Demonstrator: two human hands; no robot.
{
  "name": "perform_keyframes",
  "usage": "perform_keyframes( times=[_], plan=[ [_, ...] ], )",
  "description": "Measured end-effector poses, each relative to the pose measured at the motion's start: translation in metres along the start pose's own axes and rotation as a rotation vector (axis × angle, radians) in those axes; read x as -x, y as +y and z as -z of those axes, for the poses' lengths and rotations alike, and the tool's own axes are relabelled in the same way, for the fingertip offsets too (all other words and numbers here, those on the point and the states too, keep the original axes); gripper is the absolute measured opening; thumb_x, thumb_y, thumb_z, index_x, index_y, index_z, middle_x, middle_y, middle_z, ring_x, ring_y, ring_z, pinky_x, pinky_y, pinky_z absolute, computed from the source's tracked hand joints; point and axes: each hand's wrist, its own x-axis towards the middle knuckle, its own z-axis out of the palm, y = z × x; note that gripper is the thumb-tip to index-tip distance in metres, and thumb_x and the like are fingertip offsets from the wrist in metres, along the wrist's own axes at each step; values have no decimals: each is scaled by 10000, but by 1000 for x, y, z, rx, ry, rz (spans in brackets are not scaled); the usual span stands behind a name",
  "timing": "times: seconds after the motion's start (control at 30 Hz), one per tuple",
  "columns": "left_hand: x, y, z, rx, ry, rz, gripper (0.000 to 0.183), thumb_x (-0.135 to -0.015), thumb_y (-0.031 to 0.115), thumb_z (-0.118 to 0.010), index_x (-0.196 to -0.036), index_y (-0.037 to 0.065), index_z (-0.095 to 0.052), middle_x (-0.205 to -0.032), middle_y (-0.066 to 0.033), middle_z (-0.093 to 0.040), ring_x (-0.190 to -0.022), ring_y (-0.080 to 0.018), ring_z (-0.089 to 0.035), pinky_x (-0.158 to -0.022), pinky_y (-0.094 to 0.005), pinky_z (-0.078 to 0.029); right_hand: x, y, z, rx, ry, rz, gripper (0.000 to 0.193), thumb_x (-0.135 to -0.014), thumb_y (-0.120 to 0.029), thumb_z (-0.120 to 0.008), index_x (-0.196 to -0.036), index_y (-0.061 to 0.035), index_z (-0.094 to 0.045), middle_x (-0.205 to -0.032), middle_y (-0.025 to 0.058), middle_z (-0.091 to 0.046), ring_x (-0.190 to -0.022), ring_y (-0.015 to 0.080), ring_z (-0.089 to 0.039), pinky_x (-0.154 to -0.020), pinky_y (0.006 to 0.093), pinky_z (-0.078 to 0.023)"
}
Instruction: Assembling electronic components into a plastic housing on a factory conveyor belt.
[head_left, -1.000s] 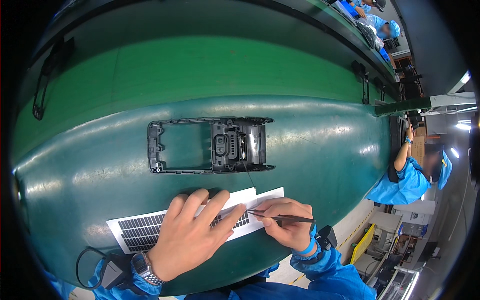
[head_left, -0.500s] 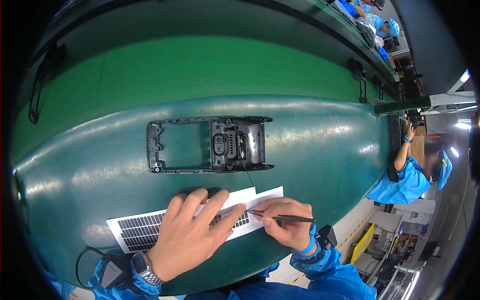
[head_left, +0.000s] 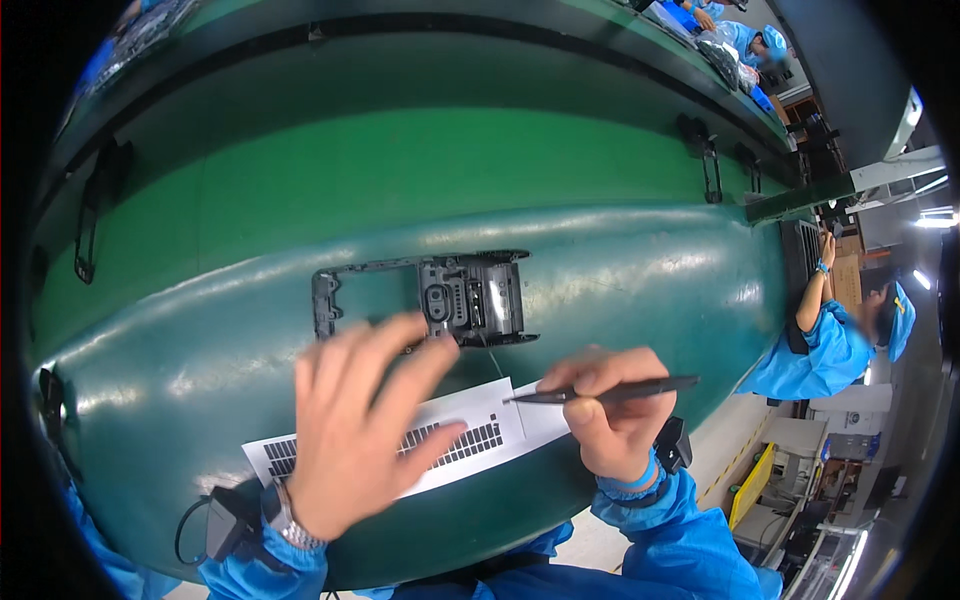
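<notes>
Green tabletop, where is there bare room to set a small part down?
The green tabletop is bare right of the black plastic housing, beyond the right hand, and left of the housing, beyond the label sheet. It's crowded below the housing, where the left hand, black tweezers and sheet bunch together.

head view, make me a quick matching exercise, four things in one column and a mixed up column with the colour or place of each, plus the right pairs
Things
1. tweezers
2. sheet
3. plastic frame
4. watch

Colours and places
A. black, lying on the green table
B. silver, worn at the base of the spread left hand
C. held in the fingers of the right hand
D. white, with rows of black rectangles

Right pairs
1-C, 2-D, 3-A, 4-B
</notes>
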Motion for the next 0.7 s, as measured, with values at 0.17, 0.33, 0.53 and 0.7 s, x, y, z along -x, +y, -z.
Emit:
perform_keyframes(
  times=[0.17, 0.33, 0.53, 0.7],
  plan=[
    [-22, -27, -8, 16, 19, 56, 893, -651, 264, -911, -1437, 52, -546, -1525, -144, -508, -1393, -390, -456, -1158, -530, -286, -48, 14, -16, 246, -54, 71, 225, -924, 40, -722, -1112, 17, -602, -1033, 162, -726, -992, 211, -703, -894, 349, -562],
    [-18, -36, -13, 177, 66, 46, 837, -654, 225, -913, -1403, 47, -583, -1384, -136, -564, -1248, -372, -516, -1107, -485, -347, -65, 42, -28, 394, -44, 74, 170, -946, 3, -709, -1092, 5, -622, -1008, 120, -735, -1007, 233, -722, -921, 369, -556],
    [-17, -43, -13, 262, 100, 50, 804, -662, 256, -912, -1377, 53, -605, -1320, -134, -572, -1187, -358, -535, -1069, -481, -371, -68, 49, -35, 362, -57, -24, 147, -963, 3, -685, -1090, 5, -611, -997, 130, -735, -1045, 256, -728, -932, 375, -554],
    [-18, -45, -15, 262, 99, 36, 794, -674, 295, -899, -1370, 49, -608, -1313, -134, -579, -1185, -358, -546, -1067, -494, -369, -67, 49, -34, 349, -62, -35, 159, -966, 40, -650, -1110, 12, -587, -1007, 151, -721, -1007, 248, -718, -919, 367, -556]
  ],
)
